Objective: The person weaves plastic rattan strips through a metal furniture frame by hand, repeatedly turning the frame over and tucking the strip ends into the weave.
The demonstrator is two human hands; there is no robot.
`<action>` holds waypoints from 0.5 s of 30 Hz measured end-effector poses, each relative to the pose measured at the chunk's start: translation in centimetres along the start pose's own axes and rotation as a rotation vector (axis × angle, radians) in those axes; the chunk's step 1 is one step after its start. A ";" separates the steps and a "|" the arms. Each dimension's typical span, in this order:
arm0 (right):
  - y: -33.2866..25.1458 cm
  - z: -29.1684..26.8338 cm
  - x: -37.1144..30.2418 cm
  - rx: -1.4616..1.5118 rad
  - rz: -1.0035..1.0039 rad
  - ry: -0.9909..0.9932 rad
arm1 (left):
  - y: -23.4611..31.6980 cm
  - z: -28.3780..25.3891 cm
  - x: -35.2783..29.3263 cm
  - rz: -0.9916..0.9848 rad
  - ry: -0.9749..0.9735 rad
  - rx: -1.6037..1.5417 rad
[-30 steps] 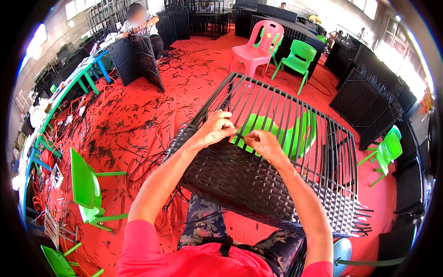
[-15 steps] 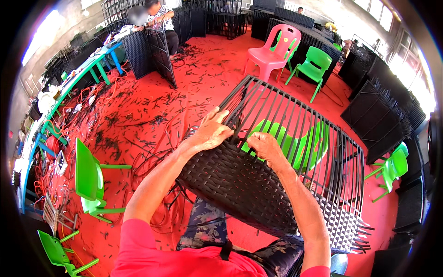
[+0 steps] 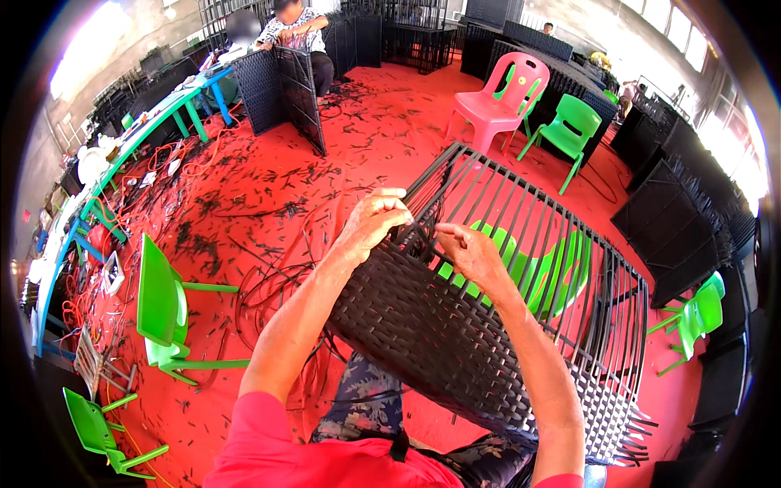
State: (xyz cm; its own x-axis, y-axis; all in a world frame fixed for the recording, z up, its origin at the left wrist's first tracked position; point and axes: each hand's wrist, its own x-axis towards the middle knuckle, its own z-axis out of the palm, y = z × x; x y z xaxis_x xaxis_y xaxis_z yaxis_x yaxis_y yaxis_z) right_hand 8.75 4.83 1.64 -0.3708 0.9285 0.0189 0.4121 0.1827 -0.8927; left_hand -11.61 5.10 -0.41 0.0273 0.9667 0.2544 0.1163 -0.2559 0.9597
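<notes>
A black woven panel (image 3: 423, 325) leans across my lap, its near part closely woven and its far part bare parallel strips over a frame. My left hand (image 3: 373, 226) is at the weave's upper left corner, thumb and fingers pinched on a thin black plastic strip. Just to the right, my right hand (image 3: 474, 254) sits over the top edge of the weave with its fingers curled in. Whatever those fingers hold is too small to make out. Dark loose strip ends bunch between the two hands.
Beneath the bare strips shows a green chair (image 3: 561, 272). More green chairs (image 3: 163, 305) stand at left and right, with a pink chair (image 3: 500, 102) ahead. Strip scraps litter the red floor (image 3: 268, 183). Another person (image 3: 297, 37) works at panels beyond a long table (image 3: 150, 122).
My right hand has loosened from a tight fist and its fingers now point toward the left hand. My left hand's spread fingers have drawn together into a pinch. The view has shifted slightly.
</notes>
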 end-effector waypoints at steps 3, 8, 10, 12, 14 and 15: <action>-0.9 0.9 1.1 0.211 0.036 -0.192 | 0.0 -0.2 -0.4 0.011 -0.007 -0.105; 2.4 2.2 2.3 0.294 0.168 -0.135 | -1.5 -0.4 -0.8 0.164 0.084 0.811; 3.1 2.9 2.5 0.282 0.129 -0.099 | -2.9 -0.5 -0.6 0.180 0.076 0.870; 3.6 3.4 2.6 0.269 0.096 -0.054 | -2.7 0.0 -0.7 0.188 0.026 1.001; 3.6 4.0 2.7 0.159 -0.049 0.019 | -2.6 0.7 -0.9 0.166 -0.038 1.064; 3.6 4.0 2.7 0.158 -0.049 0.019 | -2.5 1.0 -0.8 0.145 -0.101 1.125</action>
State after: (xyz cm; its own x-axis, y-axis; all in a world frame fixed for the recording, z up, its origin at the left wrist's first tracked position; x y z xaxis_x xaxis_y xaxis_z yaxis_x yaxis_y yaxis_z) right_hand 5.87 6.70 -3.31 -0.3703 0.9262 0.0712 0.2571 0.1759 -0.9502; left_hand -10.95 4.95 -3.12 0.1872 0.9371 0.2945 0.9289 -0.2664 0.2571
